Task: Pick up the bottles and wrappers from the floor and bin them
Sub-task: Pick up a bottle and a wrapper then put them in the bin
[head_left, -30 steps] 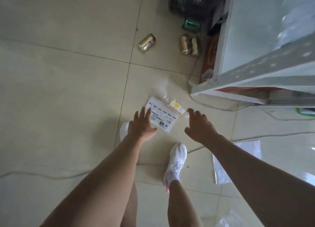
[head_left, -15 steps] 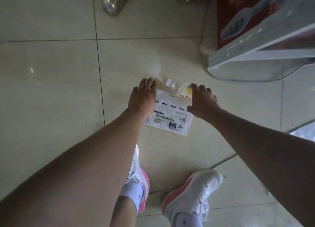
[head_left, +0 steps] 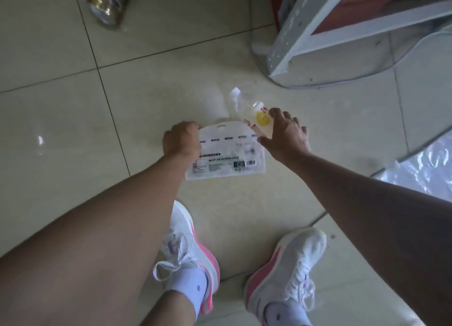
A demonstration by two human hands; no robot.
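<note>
Pale glossy floor tiles [head_left: 61,105] with dark grout lines fill the view. At the far right stands a white-framed unit [head_left: 318,32] with red panels, and a clear plastic cover hangs around its base. Crinkled clear plastic sheeting [head_left: 420,174] lies at the right edge, nearer the person. Two bare forearms reach from the near side toward the middle of the floor. Below them are a left shoe [head_left: 193,257] and a right shoe [head_left: 288,269], both white with pink soles and worn with white socks.

A flat white wrapper [head_left: 227,154] with printed text and barcodes sits in the middle, just beyond the shoes. Whether it lies flat on the tile or is slightly lifted cannot be told. The left hand [head_left: 181,139] grips its left edge with the fingers curled over it. The right hand [head_left: 286,135] is closed around the near end of a small clear bottle [head_left: 259,115] with a yellow label. The bottle is tilted, and its cap points away to the far left, over the wrapper's far right corner. The two hands are apart, one at each side of the wrapper. A gold and silver can [head_left: 107,2] lies on its side at the far left, well apart from everything else.
</note>
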